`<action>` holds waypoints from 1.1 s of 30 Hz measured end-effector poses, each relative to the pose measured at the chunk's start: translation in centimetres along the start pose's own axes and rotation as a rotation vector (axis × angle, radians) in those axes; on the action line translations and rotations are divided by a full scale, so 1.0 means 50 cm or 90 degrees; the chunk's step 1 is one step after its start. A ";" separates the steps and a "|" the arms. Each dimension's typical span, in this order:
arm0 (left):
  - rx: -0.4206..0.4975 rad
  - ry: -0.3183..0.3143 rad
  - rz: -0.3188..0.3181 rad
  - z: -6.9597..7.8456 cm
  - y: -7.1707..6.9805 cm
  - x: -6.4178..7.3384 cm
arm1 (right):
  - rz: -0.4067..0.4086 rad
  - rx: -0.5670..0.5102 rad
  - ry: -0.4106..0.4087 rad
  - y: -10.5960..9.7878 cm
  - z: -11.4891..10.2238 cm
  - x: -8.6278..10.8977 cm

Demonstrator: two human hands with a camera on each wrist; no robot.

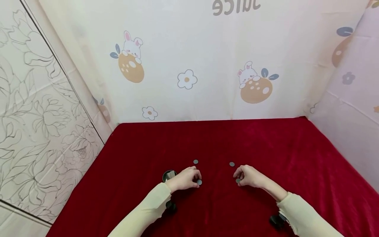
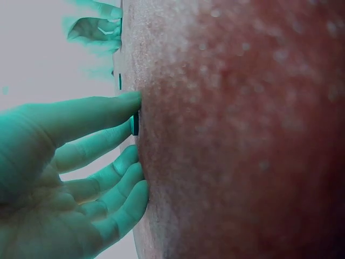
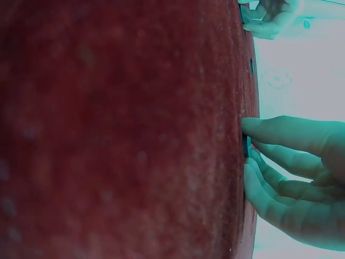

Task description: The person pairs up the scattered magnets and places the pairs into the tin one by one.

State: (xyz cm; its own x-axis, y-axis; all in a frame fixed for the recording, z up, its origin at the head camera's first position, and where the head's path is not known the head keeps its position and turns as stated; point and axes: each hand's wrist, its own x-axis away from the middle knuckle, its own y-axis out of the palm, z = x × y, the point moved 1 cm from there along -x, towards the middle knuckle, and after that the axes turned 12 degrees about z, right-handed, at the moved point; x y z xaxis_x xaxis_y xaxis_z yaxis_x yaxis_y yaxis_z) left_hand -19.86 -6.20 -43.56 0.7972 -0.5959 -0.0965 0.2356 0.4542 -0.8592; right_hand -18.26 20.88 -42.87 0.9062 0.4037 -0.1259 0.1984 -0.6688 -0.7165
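In the head view my left hand (image 1: 186,178) is low over the red cloth, its thumb and index finger at the edges of a small grey disc (image 1: 199,182). The left wrist view shows this disc (image 2: 135,124) edge-on between thumb and index finger, the other fingers spread down to the cloth. Opposite, my right hand (image 1: 250,176) pinches a matching grey disc (image 1: 238,180) between thumb and fingers. That disc (image 3: 247,147) appears as a thin dark edge in the right wrist view. Farther back lie two more grey discs, one at left (image 1: 195,161) and one at right (image 1: 232,164).
A round dark-rimmed container (image 1: 164,176) with a pale piece in it stands beside my left wrist, partly hidden by it. Red cloth (image 1: 213,141) covers the table. Printed curtains (image 1: 207,102) hang behind it and at the right; a flower-patterned panel (image 1: 47,131) stands at left.
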 end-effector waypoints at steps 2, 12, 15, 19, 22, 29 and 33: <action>0.001 -0.001 -0.004 0.002 0.003 -0.002 | -0.006 0.001 -0.001 -0.001 -0.001 0.002; -0.012 -0.010 -0.008 0.005 0.003 -0.008 | -0.003 -0.001 -0.013 0.002 -0.007 0.000; -0.010 -0.010 -0.009 0.005 0.002 -0.010 | -0.005 -0.005 -0.016 0.004 -0.011 -0.003; 0.000 -0.016 -0.014 0.007 0.001 -0.012 | -0.009 -0.014 -0.013 0.007 -0.015 -0.006; 0.007 -0.019 -0.015 0.009 0.002 -0.013 | -0.006 -0.015 -0.011 0.009 -0.018 -0.009; 0.010 -0.017 -0.013 0.010 0.004 -0.019 | 0.001 -0.010 -0.017 0.019 -0.025 -0.021; 0.010 -0.015 -0.014 0.011 0.008 -0.025 | -0.001 -0.006 -0.024 0.028 -0.027 -0.029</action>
State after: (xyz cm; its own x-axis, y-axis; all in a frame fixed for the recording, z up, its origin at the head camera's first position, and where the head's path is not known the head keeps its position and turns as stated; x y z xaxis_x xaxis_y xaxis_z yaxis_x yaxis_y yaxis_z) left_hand -20.45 -4.92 -43.48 0.8050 -0.5896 -0.0660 0.2610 0.4519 -0.8530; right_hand -18.80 18.52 -42.74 0.8911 0.4278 -0.1515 0.2031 -0.6744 -0.7099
